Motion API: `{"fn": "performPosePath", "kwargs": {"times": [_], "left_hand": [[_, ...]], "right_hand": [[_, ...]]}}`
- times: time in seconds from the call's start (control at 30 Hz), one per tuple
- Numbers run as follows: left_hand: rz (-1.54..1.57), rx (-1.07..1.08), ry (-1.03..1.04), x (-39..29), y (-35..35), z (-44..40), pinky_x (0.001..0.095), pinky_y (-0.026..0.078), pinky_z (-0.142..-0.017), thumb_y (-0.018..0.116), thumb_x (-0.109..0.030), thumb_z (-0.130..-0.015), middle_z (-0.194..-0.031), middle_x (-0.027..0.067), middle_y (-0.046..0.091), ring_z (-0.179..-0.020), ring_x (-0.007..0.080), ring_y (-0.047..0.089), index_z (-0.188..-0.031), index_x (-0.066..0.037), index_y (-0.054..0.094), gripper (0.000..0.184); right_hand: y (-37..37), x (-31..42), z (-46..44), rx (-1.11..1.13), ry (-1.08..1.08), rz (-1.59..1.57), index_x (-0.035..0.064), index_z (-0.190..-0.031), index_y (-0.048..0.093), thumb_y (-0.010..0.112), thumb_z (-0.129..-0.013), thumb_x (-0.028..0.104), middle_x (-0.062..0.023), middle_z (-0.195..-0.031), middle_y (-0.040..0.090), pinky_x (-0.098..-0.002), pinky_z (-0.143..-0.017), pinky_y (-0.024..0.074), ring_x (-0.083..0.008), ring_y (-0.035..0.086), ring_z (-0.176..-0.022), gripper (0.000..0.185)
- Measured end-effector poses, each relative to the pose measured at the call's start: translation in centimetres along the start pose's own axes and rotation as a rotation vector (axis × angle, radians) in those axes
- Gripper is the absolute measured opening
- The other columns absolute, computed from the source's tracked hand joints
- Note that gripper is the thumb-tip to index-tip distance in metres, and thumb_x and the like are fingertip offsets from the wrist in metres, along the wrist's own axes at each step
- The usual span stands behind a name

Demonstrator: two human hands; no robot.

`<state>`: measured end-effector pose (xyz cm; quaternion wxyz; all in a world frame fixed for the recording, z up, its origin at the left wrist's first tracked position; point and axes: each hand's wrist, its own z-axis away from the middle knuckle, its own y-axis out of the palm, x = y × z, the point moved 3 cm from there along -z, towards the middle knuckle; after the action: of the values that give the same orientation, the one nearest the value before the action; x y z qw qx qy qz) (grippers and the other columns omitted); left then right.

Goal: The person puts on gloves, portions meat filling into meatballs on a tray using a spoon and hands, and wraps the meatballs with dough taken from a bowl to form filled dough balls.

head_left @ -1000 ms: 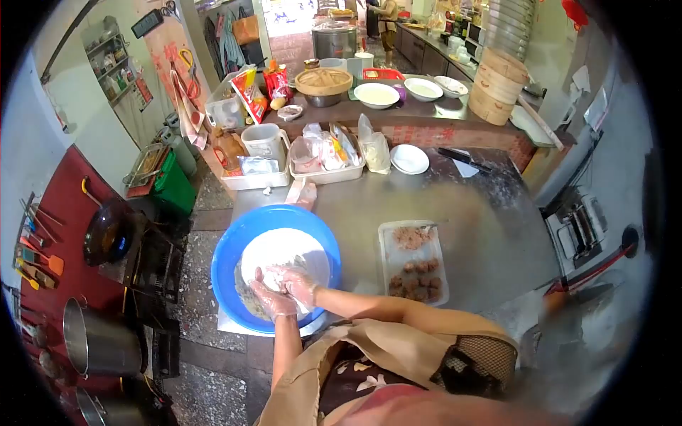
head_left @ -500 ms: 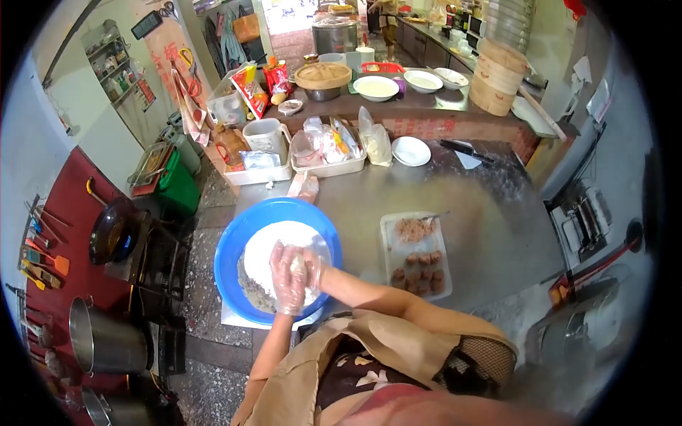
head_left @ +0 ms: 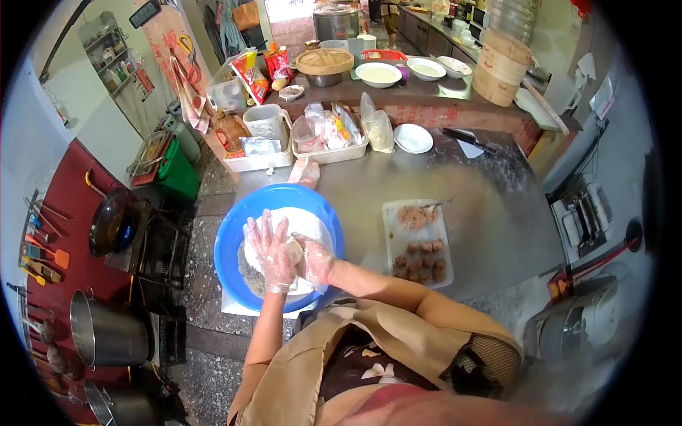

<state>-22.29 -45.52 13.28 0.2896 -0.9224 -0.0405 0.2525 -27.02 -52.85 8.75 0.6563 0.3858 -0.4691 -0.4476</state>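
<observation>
Both of my hands wear clear plastic gloves and are over a blue basin [head_left: 223,245]. White flour [head_left: 302,220] lies in the basin, with a greyish patch along its near-left side. My left hand [head_left: 270,250] has its fingers stretched and spread, its palm side beside a pale lump of dough [head_left: 293,253]. From the right, my right hand [head_left: 317,263] curls around this lump, thumb uppermost. The hands partly hide the lump. To the right, a white tray [head_left: 390,221] holds minced filling [head_left: 418,216] and several brown meatballs [head_left: 420,268].
Behind the basin stand two white bins [head_left: 330,154] of packets and jugs, a bag of pale stuff [head_left: 379,131] and a white bowl [head_left: 413,138]. A dark-handled knife [head_left: 469,140] lies farther right. Bamboo steamers [head_left: 501,69] stand on the raised counter. A wok [head_left: 114,224] is at left.
My hands were clasped together over the flour. Now they have parted a little, my left fingers have spread out, and the pale lump shows between them.
</observation>
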Motion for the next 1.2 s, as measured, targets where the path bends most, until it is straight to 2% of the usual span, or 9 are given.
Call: {"fn": "performPosePath", "kwargs": {"times": [0.07, 0.13, 0.23, 0.37, 0.6, 0.7, 0.83, 1.17, 1.2], "left_hand": [[0.051, 0.043, 0.07, -2.4, 1.1, 0.2, 0.0525, 0.009, -0.109, 0.034, -0.035, -0.092, -0.136, 0.017, 0.042, -0.134, 0.0424, 0.021, -0.118, -0.009, 0.059, 0.044], [0.17, 0.093, 0.151, -3.5, 1.6, 1.0, 0.0541, 0.014, -0.108, 0.045, -0.024, -0.087, -0.132, 0.0192, 0.045, -0.13, 0.0457, 0.028, -0.115, -0.011, 0.061, 0.035], [-0.084, 0.161, 0.193, -1.3, -0.3, -0.4, 0.0521, 0.009, -0.11, 0.035, -0.033, -0.092, -0.14, 0.015, 0.04, -0.134, 0.0421, 0.019, -0.116, -0.011, 0.062, 0.042], [0.076, 0.026, 0.156, -4.0, 0.6, -0.6, 0.0595, 0.017, -0.105, 0.05, -0.022, -0.084, -0.134, 0.0195, 0.044, -0.127, 0.0449, 0.032, -0.117, -0.015, 0.061, 0.036], [-0.111, 0.18, 0.316, -2.0, -0.7, -1.6, 0.0538, 0.022, -0.106, 0.055, -0.019, -0.077, -0.137, 0.0156, 0.042, -0.13, 0.0432, 0.03, -0.119, -0.015, 0.06, 0.042], [-0.008, 0.201, 0.285, -2.1, 0.9, -0.3, 0.053, 0.024, -0.106, 0.05, -0.021, -0.082, -0.136, 0.0163, 0.043, -0.13, 0.0434, 0.029, -0.123, -0.01, 0.056, 0.043], [-0.287, 0.284, 0.317, -1.7, -1.1, -1.7, 0.0558, 0.012, -0.108, 0.049, -0.028, -0.082, -0.139, 0.0168, 0.039, -0.133, 0.0405, 0.025, -0.13, -0.011, 0.049, 0.051], [-0.232, 0.168, 0.279, -4.9, 0.8, -0.8, 0.056, 0.002, -0.108, 0.049, -0.038, -0.083, -0.147, 0.0181, 0.025, -0.137, 0.0389, 0.015, -0.135, -0.013, 0.044, 0.059], [-0.265, 0.094, 0.277, -5.8, -0.1, -1.4, 0.0542, 0.017, -0.106, 0.053, -0.034, -0.083, -0.138, 0.0213, 0.037, -0.13, 0.0397, 0.03, -0.125, -0.009, 0.054, 0.05]], "right_hand": [[-0.8, 0.0, -0.1, -0.121, -0.027, 0.07, 0.0132, -0.13, 0.044, 0.041, -0.094, 0.034, -0.0046, -0.125, 0.052, -0.0344, -0.099, 0.0385, -0.0187, 0.051, -0.111, 0.042], [-1.5, 1.8, -1.9, 0.271, -0.467, 0.434, 0.0116, -0.125, 0.048, 0.043, -0.093, 0.036, -0.0036, -0.119, 0.056, -0.033, -0.095, 0.0426, -0.0178, 0.054, -0.107, 0.041], [-0.1, 1.7, 0.8, -0.05, -0.034, 0.103, 0.011, -0.12, 0.051, 0.042, -0.094, 0.034, -0.004, -0.117, 0.057, -0.0326, -0.093, 0.0439, -0.0181, 0.056, -0.104, 0.036], [-3.3, 0.5, -1.9, 0.248, -0.153, 0.092, 0.0108, -0.118, 0.053, 0.04, -0.095, 0.029, -0.006, -0.115, 0.058, -0.0358, -0.092, 0.045, -0.0208, 0.057, -0.101, 0.033], [-1.1, -0.1, -0.4, 0.08, 0.038, -0.115, 0.0108, -0.111, 0.058, 0.046, -0.091, 0.038, -0.0068, -0.105, 0.061, -0.0387, -0.087, 0.0479, -0.0207, 0.059, -0.098, 0.036], [-1.5, 2.5, -2.0, 0.326, -0.117, 0.018, 0.0098, -0.116, 0.056, 0.044, -0.091, 0.036, -0.0084, -0.113, 0.059, -0.0416, -0.091, 0.0448, -0.0241, 0.058, -0.101, 0.038], [3.1, 1.5, 2.6, -0.056, -0.093, -0.009, 0.0116, -0.126, 0.046, 0.042, -0.094, 0.037, -0.0098, -0.126, 0.051, -0.0392, -0.096, 0.0415, -0.0232, 0.051, -0.113, 0.041], [0.4, 3.4, 1.7, 0.169, -0.472, 0.336, 0.0129, -0.124, 0.047, 0.044, -0.092, 0.048, -0.0087, -0.124, 0.052, -0.0369, -0.095, 0.0422, -0.022, 0.052, -0.112, 0.048], [0.6, 3.8, 2.1, 0.17, -0.513, 0.378, 0.0129, -0.124, 0.047, 0.044, -0.092, 0.048, -0.0086, -0.124, 0.052, -0.0368, -0.095, 0.0424, -0.022, 0.052, -0.111, 0.048]]}}
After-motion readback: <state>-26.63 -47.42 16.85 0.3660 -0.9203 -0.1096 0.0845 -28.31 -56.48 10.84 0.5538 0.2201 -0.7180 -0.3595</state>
